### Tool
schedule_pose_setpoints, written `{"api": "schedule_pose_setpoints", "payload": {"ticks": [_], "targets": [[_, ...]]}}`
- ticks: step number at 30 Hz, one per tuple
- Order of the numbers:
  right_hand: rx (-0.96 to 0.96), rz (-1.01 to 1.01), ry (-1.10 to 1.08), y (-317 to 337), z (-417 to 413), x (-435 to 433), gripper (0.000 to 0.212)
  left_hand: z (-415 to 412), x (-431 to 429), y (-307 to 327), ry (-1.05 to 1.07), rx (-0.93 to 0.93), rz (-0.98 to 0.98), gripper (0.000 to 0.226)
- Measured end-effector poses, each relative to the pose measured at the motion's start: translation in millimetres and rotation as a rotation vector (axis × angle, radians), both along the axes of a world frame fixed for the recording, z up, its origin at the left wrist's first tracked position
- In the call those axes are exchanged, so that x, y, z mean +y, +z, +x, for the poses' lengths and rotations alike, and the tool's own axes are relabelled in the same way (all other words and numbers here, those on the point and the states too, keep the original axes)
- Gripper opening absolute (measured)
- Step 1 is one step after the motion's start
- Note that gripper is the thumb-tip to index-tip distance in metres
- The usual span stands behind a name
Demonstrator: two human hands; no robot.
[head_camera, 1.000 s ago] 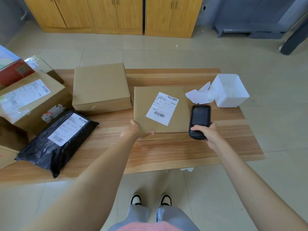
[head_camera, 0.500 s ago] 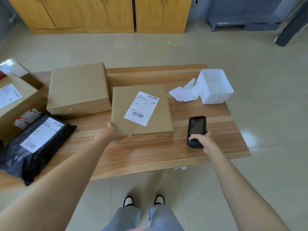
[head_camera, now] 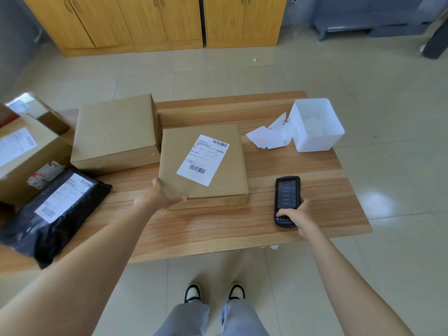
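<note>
Your left hand (head_camera: pixel 158 197) grips the near-left corner of the labelled box (head_camera: pixel 179 151), steadying it at the table (head_camera: pixel 218 229) centre, label (head_camera: pixel 203 160) upward for scanning; your right hand (head_camera: pixel 297 215) clasps the scanner (head_camera: pixel 286 192) to its right, screen facing you.

We see the labelled box (head_camera: pixel 204 166) mid-surface (head_camera: pixel 218 229), the plain box (head_camera: pixel 116 132) behind-left against it, the handheld scanner (head_camera: pixel 286 195) right, the bin (head_camera: pixel 315 139) behind that, and the mailer bag (head_camera: pixel 55 214) far left.

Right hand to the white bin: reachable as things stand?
Likely yes: only bare table lies between the right hand and the white bin. But that hand grips the scanner, so it would need to put that down before grasping.
</note>
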State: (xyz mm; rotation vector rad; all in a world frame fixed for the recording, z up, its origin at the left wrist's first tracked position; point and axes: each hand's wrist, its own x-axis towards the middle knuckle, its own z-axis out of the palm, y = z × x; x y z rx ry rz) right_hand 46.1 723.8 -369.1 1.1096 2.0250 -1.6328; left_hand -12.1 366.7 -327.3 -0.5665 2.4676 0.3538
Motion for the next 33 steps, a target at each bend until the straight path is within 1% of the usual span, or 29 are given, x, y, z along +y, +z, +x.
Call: {"api": "schedule_pose_setpoints", "payload": {"ticks": [5,10,14,17,19,21,24,26,29,33], "targets": [[-0.009,0.055,0.059,-9.5,3.4,2.8,0.085,2.9,1.7,4.9,0.004,0.009,-0.016,0.104],[-0.026,0.109,0.077,-14.9,0.5,6.4,0.077,6.5,5.3,9.3,0.001,0.031,-0.01,0.102],[-0.065,0.139,0.097,-23.2,2.3,14.0,0.088,7.0,7.2,12.9,-0.006,0.04,-0.013,0.102],[-0.07,0.225,0.133,-38.3,2.6,23.6,0.096,7.4,8.0,13.9,-0.01,0.04,-0.034,0.1],[-0.092,0.299,0.152,-20.9,4.9,16.9,0.093,8.0,8.4,15.0,-0.017,0.037,-0.036,0.097],[-0.096,0.333,0.15,-7.8,3.9,12.5,0.094,9.3,8.1,15.7,-0.029,0.04,-0.037,0.097],[-0.025,0.392,0.17,10.9,-3.9,3.4,0.096,12.8,5.6,16.6,-0.06,0.117,-0.038,0.1],[0.047,0.415,0.212,26.2,-12.6,-7.7,0.084,14.9,3.0,19.9,-0.094,0.205,-0.057,0.097],[0.121,0.522,0.347,48.8,-28.7,-28.8,0.062,12.6,0.8,29.6,-0.172,0.305,-0.096,0.083],[0.19,0.716,0.532,72.7,-44.5,-55.0,0.049,-2.2,-3.6,47.6,-0.321,0.38,-0.08,0.06]]}}
